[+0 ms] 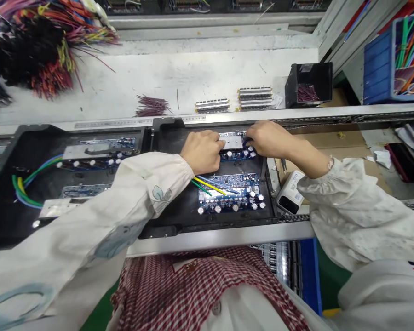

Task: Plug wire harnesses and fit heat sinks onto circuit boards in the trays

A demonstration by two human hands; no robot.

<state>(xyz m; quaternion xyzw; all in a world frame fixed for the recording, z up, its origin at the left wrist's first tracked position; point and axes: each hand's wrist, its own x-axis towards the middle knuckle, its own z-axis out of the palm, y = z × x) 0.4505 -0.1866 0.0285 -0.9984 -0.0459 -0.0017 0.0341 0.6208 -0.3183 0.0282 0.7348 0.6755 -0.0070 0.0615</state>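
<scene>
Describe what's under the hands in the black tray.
A silver metal bar on a blue circuit board; the left hand and right hand cover the bar's ends and board's edge.

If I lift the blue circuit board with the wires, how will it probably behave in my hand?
The circuit board probably feels stiff and rather heavy for its size, with tall capacitors along one edge. Those may bend if gripped. The yellow and green wires look floppy, so they will likely swing when lifted.
</scene>
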